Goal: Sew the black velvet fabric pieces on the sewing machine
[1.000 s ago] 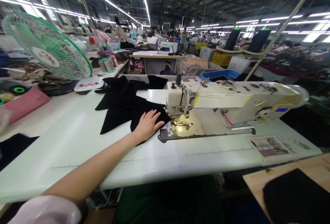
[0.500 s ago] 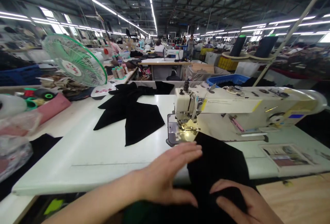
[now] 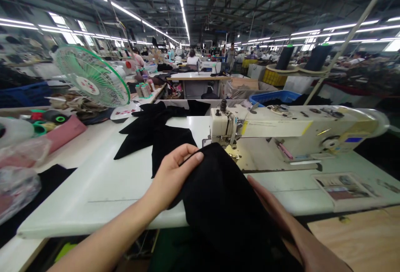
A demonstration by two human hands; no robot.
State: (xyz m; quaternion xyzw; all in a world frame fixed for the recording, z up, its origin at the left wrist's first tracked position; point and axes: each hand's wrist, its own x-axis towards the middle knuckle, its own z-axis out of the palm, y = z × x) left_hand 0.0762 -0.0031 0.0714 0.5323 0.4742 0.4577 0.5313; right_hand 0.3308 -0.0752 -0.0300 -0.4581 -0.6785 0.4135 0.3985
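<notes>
A: Hands?
B: Left hand is clamped on black cloth, 10 o'clock edge; right hand is laid beneath at 4 o'clock, grip not discernible.
A: Cloth located?
B: Held over desk edge, 6 o'clock of sewing machine, apparently kept spread.

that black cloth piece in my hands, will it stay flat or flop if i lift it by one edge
Probably floppy: the black cloth piece sags off the table where the left hand pinches its edge. Likely light, since a fingertip pinch raises that edge. It may slide easily; the table looks smooth.
</notes>
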